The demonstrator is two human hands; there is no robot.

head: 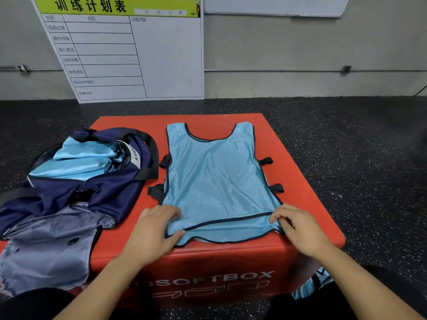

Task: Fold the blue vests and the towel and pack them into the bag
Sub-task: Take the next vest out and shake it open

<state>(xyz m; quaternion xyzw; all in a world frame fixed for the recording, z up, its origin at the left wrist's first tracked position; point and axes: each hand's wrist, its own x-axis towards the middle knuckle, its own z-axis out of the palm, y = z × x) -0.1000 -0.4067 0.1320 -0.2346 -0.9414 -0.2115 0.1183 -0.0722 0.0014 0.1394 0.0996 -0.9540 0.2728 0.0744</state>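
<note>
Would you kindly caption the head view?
Both hands pinch a blue vest's hem on a red box.

Dim even indoor light, soft shadows, wide-angle edge distortion, slight blur, no glare

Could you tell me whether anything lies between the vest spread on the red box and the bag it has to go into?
Nothing visible does. The vest lies flat on the red box, and the bag sits right beside it to the left, mouth open. Light blue cloth already shows inside the bag.
</note>
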